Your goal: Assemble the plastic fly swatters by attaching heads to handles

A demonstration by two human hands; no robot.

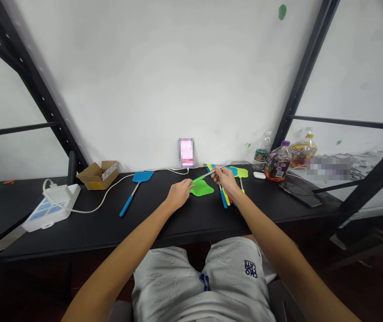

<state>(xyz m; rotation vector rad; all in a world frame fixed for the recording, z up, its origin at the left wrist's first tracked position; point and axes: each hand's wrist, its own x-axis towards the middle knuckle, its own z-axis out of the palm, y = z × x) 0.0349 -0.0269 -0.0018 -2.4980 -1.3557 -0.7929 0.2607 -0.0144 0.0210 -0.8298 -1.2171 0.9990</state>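
Note:
My left hand (179, 193) is closed on the green grip of a metal rod, a fly swatter handle (199, 178). The rod slants up to the right, where my right hand (224, 178) pinches its thin metal part. Beneath the rod a green perforated swatter head (202, 188) lies on the black table; I cannot tell whether it is joined to anything. Close to my right hand lie several fly swatters with blue, yellow and red grips, partly hidden by that hand; a yellow-green swatter head (242, 172) shows there. Off to the left rests a blue fly swatter (143, 176).
A phone (186, 153) with a cable leans against the wall. An open cardboard box (99, 175) and a white power strip (52, 208) are on the left. On the right stand a clear bottle (261, 152) and a purple-capped bottle (278, 163), near a dark phone (300, 194).

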